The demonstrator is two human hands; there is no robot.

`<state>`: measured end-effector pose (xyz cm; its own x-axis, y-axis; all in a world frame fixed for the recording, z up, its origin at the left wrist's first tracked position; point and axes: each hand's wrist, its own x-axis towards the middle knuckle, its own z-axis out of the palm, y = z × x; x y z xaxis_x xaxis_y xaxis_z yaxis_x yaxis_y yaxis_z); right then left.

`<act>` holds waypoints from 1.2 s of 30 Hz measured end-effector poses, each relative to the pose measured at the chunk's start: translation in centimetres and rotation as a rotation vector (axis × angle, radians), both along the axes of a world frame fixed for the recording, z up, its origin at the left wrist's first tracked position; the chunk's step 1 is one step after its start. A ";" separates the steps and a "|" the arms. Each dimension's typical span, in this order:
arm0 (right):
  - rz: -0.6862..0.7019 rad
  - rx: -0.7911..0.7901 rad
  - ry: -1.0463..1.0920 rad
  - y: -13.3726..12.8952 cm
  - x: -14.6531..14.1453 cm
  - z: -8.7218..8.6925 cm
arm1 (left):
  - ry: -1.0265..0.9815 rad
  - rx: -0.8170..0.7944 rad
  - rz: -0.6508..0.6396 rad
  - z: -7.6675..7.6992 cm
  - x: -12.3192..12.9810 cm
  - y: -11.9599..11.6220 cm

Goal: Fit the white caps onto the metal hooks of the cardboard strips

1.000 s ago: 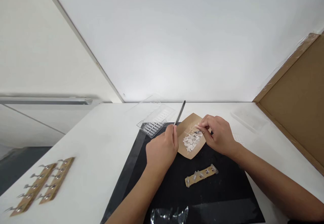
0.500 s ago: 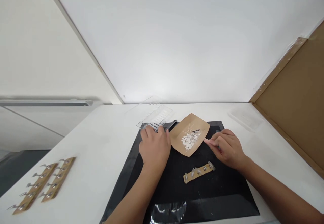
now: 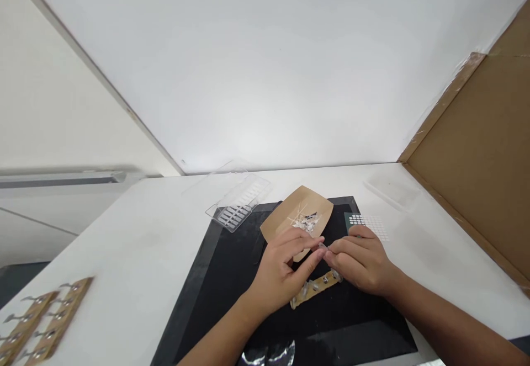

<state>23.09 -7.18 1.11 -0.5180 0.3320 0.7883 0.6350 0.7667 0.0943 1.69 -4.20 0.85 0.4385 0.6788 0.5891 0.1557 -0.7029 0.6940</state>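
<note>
My left hand [image 3: 285,264] and my right hand [image 3: 360,261] meet fingertip to fingertip over the black mat [image 3: 232,300]. Pinched between them is a small clear plastic piece [image 3: 323,246], perhaps a nail tip; fingers cover much of it. Just below lies a tan strip [image 3: 317,291] bearing several small clear pieces, its upper edge partly hidden by the hands. Behind the left fingers stands a brown paper tray [image 3: 281,219] with white scraps and thin sticks in it. Partly beneath the right hand is a sheet of white round stickers [image 3: 368,222].
An open clear case [image 3: 238,211] with rows of pale pieces lies at the mat's back left. Two wooden strips with metal clips [image 3: 58,322] rest at the far left. A clear lid-like tray [image 3: 391,192] sits back right, near a cardboard panel [image 3: 472,178].
My left hand has left the clear case and come right to meet the right hand. The right hand has moved slightly left and down, uncovering the sticker sheet. The view has shifted.
</note>
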 end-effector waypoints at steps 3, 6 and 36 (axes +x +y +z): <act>0.011 -0.006 0.001 -0.2 -0.1 0.7 | -0.043 -0.085 -0.021 0.0 -0.1 0.0; 0.027 -0.019 -0.030 -0.3 0.0 1.1 | -0.087 -0.263 -0.058 0.0 -0.2 -0.2; 0.141 -0.437 0.293 0.4 0.2 -0.8 | -0.056 -0.801 -0.087 0.2 -0.4 -0.3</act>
